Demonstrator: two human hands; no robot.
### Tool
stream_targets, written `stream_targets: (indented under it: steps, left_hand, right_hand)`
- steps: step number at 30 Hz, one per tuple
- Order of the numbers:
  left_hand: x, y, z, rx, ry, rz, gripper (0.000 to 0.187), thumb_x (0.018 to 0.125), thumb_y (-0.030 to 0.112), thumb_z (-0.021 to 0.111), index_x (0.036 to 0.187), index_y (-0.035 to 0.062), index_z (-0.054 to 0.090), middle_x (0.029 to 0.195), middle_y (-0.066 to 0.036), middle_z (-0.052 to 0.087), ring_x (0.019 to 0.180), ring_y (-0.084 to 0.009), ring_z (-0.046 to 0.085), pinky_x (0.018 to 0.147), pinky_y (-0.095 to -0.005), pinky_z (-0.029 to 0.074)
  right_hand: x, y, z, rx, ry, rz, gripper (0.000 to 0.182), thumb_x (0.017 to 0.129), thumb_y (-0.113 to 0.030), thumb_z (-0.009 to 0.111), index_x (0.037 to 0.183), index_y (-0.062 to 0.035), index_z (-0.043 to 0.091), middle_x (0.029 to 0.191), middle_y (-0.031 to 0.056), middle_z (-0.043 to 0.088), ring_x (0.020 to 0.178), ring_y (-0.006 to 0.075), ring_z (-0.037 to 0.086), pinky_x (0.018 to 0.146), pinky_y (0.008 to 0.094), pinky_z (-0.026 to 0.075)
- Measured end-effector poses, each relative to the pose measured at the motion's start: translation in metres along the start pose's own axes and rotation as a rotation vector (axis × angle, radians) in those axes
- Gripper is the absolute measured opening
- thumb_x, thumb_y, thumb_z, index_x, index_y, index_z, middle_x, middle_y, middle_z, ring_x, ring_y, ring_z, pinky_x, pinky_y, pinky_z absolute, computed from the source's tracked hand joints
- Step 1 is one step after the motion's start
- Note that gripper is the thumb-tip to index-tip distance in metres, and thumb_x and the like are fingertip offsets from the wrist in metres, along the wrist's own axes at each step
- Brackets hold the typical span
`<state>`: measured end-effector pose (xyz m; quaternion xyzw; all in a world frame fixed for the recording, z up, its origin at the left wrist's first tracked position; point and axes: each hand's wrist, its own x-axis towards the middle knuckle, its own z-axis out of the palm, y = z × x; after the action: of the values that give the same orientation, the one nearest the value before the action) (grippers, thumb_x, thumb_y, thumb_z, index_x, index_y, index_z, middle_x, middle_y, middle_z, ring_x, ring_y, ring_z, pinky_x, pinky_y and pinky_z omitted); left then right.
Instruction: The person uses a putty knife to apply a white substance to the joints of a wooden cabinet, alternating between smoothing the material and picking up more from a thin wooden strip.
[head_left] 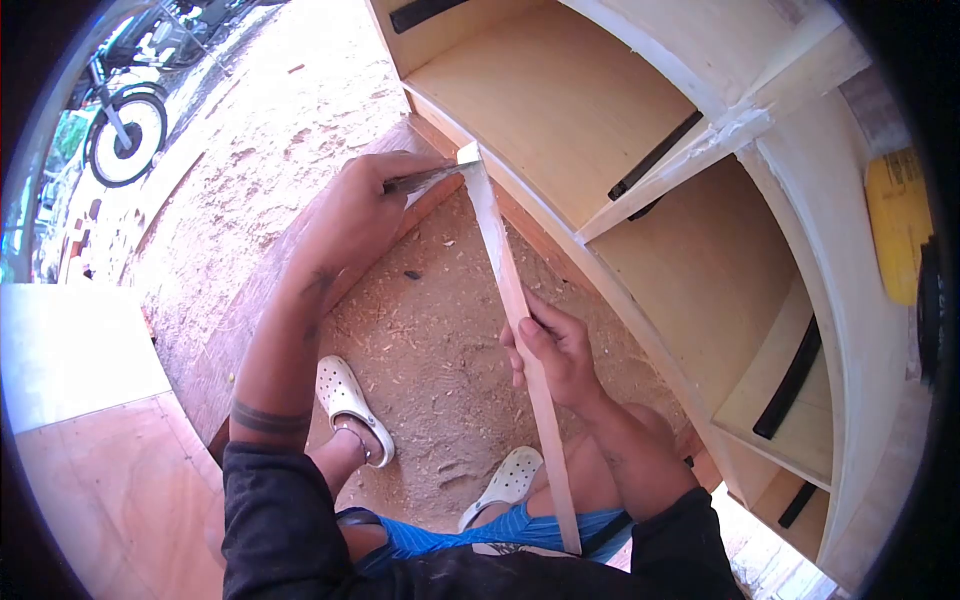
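Note:
A long, narrow wooden strip (548, 440) slants up from near my lap. My right hand (560, 355) is closed around its middle, with the thumb along the near face. White paste coats the upper stretch of the strip. My left hand (360, 205) is closed on a putty knife (432, 178), whose blade meets the strip close to its top end. A lump of white putty (469, 152) sits at that end. Most of the knife's handle is hidden by my fingers.
A wooden cabinet (680, 290) with open compartments and black drawer runners (788, 375) stands on the right, its joints smeared white. A yellow container (893, 225) is at the far right. Plywood sheets (110, 465) lie lower left. A motorcycle (125, 135) stands upper left, beyond sandy ground.

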<state>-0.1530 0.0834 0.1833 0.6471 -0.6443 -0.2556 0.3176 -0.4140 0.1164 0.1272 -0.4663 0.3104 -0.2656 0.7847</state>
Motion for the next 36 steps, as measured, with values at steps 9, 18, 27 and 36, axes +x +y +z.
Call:
stream_targets:
  steps: [9, 18, 27, 36]
  left_hand:
    - [0.001, 0.003, -0.003, 0.003, -0.118, 0.006, 0.033, 0.078, -0.001, 0.053, 0.108, 0.0052, 0.064, 0.095, -0.017, 0.067, 0.082, -0.0195, 0.065, 0.078, -0.0297, 0.048]
    - [-0.03, 0.045, -0.007, -0.911, -0.111, -0.154, 0.053, 0.069, -0.013, 0.049, 0.122, -0.0024, 0.054, 0.108, -0.01, 0.063, 0.1, -0.0166, 0.06, 0.089, -0.0263, 0.044]
    - [-0.017, 0.121, 0.098, -0.504, 0.425, 0.324, 0.062, 0.068, -0.019, 0.041, 0.127, -0.0005, 0.048, 0.122, -0.022, 0.053, 0.113, -0.029, 0.054, 0.09, -0.0301, 0.043]
    - [-0.009, 0.154, 0.118, -0.311, 0.59, 0.385, 0.054, 0.072, -0.017, 0.038, 0.124, -0.0057, 0.048, 0.123, -0.025, 0.052, 0.116, -0.0344, 0.051, 0.098, -0.0369, 0.038]
  right_hand:
    - [-0.005, 0.002, -0.005, 0.041, -0.056, 0.053, 0.048, 0.095, -0.022, 0.046, 0.138, -0.0046, 0.034, 0.081, 0.0055, 0.053, 0.061, 0.0079, 0.051, 0.048, 0.0222, 0.048]
    - [0.006, 0.009, -0.013, 0.053, 0.101, 0.079, 0.045, 0.096, -0.022, 0.045, 0.136, -0.0049, 0.037, 0.083, 0.007, 0.055, 0.062, 0.0093, 0.053, 0.051, 0.0238, 0.05]
    - [0.009, 0.024, -0.018, -0.292, 0.114, -0.119, 0.043, 0.096, -0.021, 0.044, 0.134, -0.002, 0.04, 0.084, 0.0066, 0.057, 0.065, 0.0079, 0.055, 0.057, 0.0243, 0.051]
    - [0.01, 0.059, -0.025, -0.321, 0.183, -0.46, 0.033, 0.088, -0.027, 0.053, 0.109, -0.0018, 0.057, 0.102, 0.0116, 0.061, 0.098, 0.0206, 0.055, 0.086, 0.0366, 0.042]
